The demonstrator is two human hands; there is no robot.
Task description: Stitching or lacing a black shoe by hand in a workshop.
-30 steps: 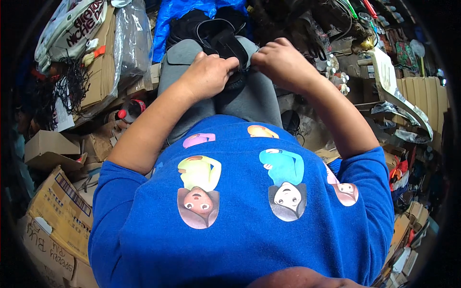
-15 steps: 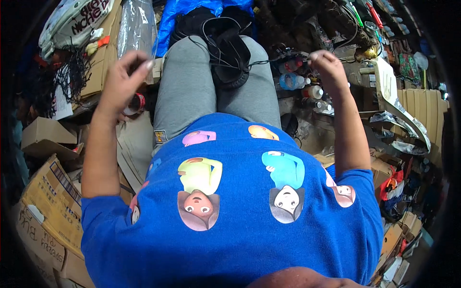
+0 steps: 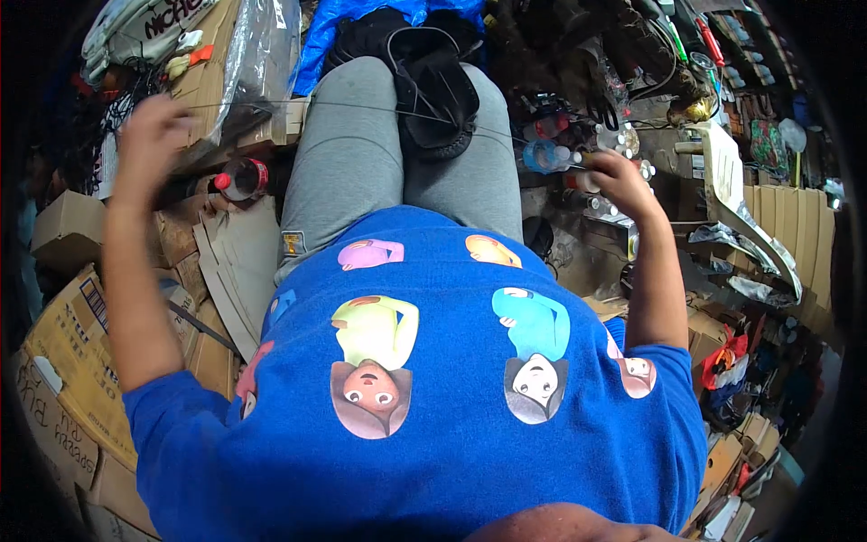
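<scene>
A black shoe-like piece (image 3: 435, 88) with thin cord loops lies on my grey-trousered lap (image 3: 352, 154). A thin thread (image 3: 316, 104) runs taut from it out to both sides. My left hand (image 3: 152, 135) is raised far to the left, fingers closed on the thread's end. Over the clutter to the right of my knee, my right hand (image 3: 619, 173) pinches the other end; whether a small tool is also in it, I cannot tell. My blue printed shirt fills the lower picture.
Cardboard boxes (image 3: 68, 361) and flat card pieces are stacked on the left. A red-capped bottle (image 3: 239, 179) lies by my left thigh. Small bottles (image 3: 551, 154), tools and scraps crowd the right. A blue plastic sheet (image 3: 361, 23) lies beyond my knees.
Both hands left the black piece on my lap and moved wide apart, left hand up-left, right hand out right, drawing the thread taut between them.
</scene>
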